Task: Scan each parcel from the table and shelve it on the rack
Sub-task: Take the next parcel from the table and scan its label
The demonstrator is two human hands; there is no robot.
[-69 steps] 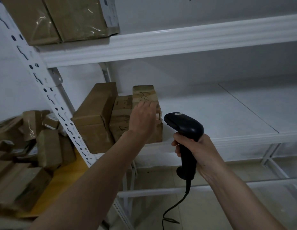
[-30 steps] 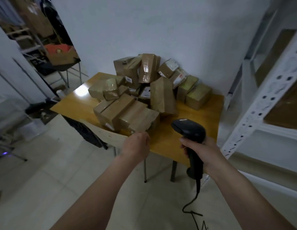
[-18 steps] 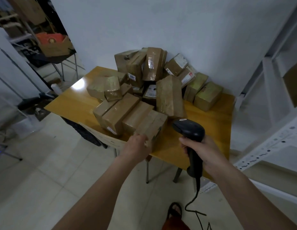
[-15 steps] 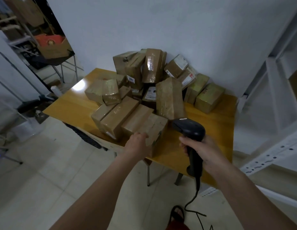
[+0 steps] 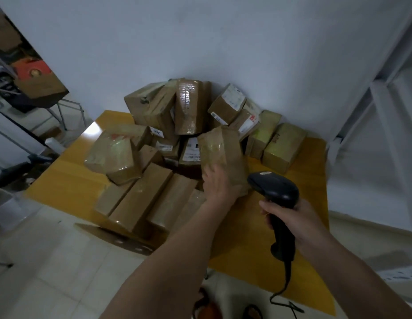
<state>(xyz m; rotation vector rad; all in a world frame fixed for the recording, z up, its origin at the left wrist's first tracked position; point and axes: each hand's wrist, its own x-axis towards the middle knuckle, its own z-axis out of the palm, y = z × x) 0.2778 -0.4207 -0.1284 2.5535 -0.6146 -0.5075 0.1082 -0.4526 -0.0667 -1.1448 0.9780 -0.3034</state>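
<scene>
Left hand (image 5: 217, 183) lies open-fingered against the tilted parcel (image 5: 221, 155) on the tabletop (image 5: 301, 180); right hand (image 5: 292, 217) grips the scanner (image 5: 275, 192) just beside it.

Parcels are heaped over the middle and far edge of the table (image 5: 311, 162), the rearmost ones leaning against the wall. A row of long parcels (image 5: 140, 199) lies side by side at the near left edge. Two parcels (image 5: 283, 146) sit near the far right corner. An upright parcel (image 5: 221, 150) stands at the front of the heap, the left hand (image 5: 217, 183) on its near face. The right hand (image 5: 290, 217) holds the scanner (image 5: 275, 189) just right of it, over the table's near right part. The rack (image 5: 384, 107) stands beyond the right edge.
</scene>
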